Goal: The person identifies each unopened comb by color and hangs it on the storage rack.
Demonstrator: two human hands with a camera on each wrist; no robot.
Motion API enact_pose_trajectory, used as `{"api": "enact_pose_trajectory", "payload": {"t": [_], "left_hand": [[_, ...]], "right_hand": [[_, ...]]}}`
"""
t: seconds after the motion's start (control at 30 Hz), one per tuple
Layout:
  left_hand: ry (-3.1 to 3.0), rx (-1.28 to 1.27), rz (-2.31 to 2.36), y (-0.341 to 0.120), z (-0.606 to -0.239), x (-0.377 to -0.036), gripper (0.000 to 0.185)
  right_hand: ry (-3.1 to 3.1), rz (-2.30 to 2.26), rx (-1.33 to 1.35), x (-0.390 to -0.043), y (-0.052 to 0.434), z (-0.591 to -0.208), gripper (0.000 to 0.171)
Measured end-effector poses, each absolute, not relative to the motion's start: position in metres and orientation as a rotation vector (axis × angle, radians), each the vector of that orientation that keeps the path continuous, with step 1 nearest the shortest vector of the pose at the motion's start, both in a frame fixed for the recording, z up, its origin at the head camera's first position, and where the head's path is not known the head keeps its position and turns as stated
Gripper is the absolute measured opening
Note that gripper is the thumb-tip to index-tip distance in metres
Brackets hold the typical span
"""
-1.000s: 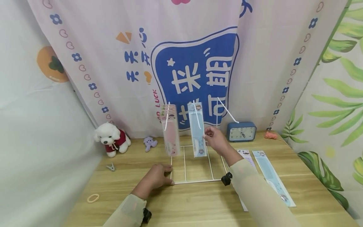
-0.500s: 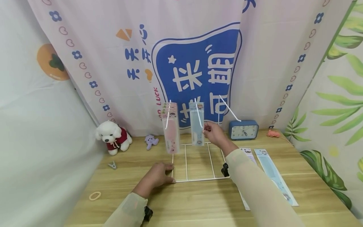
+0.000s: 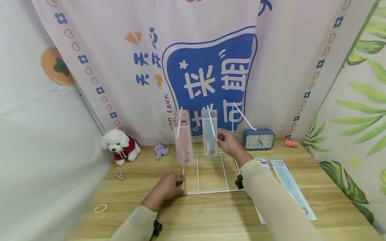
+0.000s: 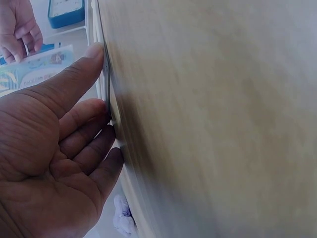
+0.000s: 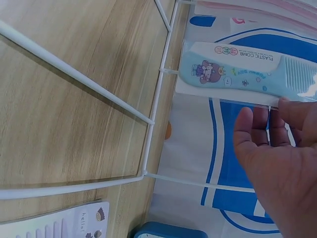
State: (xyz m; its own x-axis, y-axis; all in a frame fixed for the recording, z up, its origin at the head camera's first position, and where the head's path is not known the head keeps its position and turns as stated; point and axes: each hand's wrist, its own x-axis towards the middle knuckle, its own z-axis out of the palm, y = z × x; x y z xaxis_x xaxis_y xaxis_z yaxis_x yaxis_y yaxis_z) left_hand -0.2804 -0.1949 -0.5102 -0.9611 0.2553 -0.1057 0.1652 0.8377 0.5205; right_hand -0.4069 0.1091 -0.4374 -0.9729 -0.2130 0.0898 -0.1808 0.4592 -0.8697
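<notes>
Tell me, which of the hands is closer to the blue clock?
Right. The right hand is up by the hanging blue comb pack, just left of the blue clock. The left hand rests on the table at the wire rack's front corner, farther away.

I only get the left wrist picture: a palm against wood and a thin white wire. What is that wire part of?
Observer: A white wire rack standing on the wooden table; the left hand rests at its front left corner.
Operator: And the other hand, up in my corner?
Observer: The right hand holds the edge of a blue packaged comb that hangs on the rack's middle hook.
Operator: Anything else hanging?
Observer: Pink comb packs on the left hook; the right hook is bare.
</notes>
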Motion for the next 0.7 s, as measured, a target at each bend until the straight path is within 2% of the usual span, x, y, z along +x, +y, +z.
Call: {"api": "enact_pose_trajectory", "payload": {"t": [0.17,0.3,0.5,0.7], "left_hand": [[2.855,0.327,0.771,-0.197,-0.511,-0.281,0.068],[2.849,0.346,0.776,-0.197,-0.512,-0.281,0.068],[2.862,0.363,0.764,-0.196,-0.513,-0.277,0.068],[2.863,0.363,0.775,-0.196,-0.512,-0.278,0.068]], "right_hand": [[2.659,-1.624,-0.500,-0.404,0.114,-0.439,0.026],[2.702,-1.585,-0.602,-0.386,0.129,-0.440,0.033],[2.785,-1.449,-0.511,-0.336,0.161,-0.449,0.040],[2.802,-1.528,-0.343,-0.296,0.208,-0.453,0.044]]}}
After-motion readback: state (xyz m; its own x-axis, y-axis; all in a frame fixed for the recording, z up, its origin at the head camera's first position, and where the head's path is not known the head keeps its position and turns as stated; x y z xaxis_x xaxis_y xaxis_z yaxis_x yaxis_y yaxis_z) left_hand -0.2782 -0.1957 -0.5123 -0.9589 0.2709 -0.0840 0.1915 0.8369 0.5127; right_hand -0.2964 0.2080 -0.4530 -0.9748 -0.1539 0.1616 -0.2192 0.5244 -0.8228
